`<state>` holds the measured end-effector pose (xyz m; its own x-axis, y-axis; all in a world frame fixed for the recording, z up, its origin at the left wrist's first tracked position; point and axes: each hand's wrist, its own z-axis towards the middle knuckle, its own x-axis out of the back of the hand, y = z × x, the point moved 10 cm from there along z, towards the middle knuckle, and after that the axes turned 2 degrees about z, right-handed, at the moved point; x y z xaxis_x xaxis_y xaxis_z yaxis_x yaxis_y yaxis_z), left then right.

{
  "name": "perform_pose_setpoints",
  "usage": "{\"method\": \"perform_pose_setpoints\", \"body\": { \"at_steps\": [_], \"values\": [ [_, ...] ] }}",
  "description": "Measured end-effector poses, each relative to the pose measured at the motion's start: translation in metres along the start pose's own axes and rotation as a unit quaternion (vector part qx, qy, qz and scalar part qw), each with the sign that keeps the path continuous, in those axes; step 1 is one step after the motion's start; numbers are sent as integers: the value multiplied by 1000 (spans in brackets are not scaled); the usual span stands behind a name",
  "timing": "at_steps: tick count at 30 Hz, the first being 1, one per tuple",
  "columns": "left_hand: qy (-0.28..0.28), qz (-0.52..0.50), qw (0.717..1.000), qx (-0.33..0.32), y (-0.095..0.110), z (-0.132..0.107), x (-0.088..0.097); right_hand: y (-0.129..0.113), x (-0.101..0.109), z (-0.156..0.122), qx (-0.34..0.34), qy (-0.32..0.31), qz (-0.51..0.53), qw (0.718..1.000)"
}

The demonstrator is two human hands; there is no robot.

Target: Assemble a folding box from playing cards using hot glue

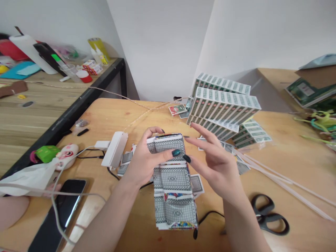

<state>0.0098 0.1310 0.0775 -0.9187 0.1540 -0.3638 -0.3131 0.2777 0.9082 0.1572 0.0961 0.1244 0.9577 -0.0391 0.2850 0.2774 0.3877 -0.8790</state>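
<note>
My left hand (141,159) grips the upper end of a long folded piece made of joined playing cards (173,179), thumb flat on the front and fingers behind it. Grey patterned card backs overlap down its length in stepped rows, with strips of coloured card faces showing between them. At its upper right edge, my right hand (219,164) has its fingers spread and holds nothing; the tips come close to the edge, and I cannot tell whether they touch. A loose card (196,184) lies on the table behind the piece.
Stacked card boxes (223,105) stand at the back right, near a red-and-green card box (177,109). Black-handled scissors (270,215) and clear strips (286,180) lie right. A white power strip (114,150), cables, a phone (59,213) and a doll (67,156) occupy the left.
</note>
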Motion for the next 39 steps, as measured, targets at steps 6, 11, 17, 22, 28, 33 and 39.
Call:
{"method": "perform_pose_setpoints", "body": {
  "at_steps": [6,11,17,22,28,33,39],
  "values": [
    [-8,5,1000,-18,1,0,-1,-42,-5,-4,116,13,-175,978],
    [-8,2,1000,-23,1,0,-1,-50,-6,-5,163,44,-213,962],
    [-5,12,1000,-20,1,-1,-1,-56,-7,-8,194,58,-252,946],
    [-7,16,1000,-24,1,-2,-1,-59,-8,-10,204,74,-274,937],
    [-12,9,1000,-25,1,-2,-2,-60,-5,-9,201,93,-278,935],
    [-18,-3,1000,-22,0,-3,-4,-61,0,-8,192,94,-280,936],
    [-11,-17,1000,-10,-1,-2,-4,-53,5,-6,161,104,-263,946]
  ]
}}
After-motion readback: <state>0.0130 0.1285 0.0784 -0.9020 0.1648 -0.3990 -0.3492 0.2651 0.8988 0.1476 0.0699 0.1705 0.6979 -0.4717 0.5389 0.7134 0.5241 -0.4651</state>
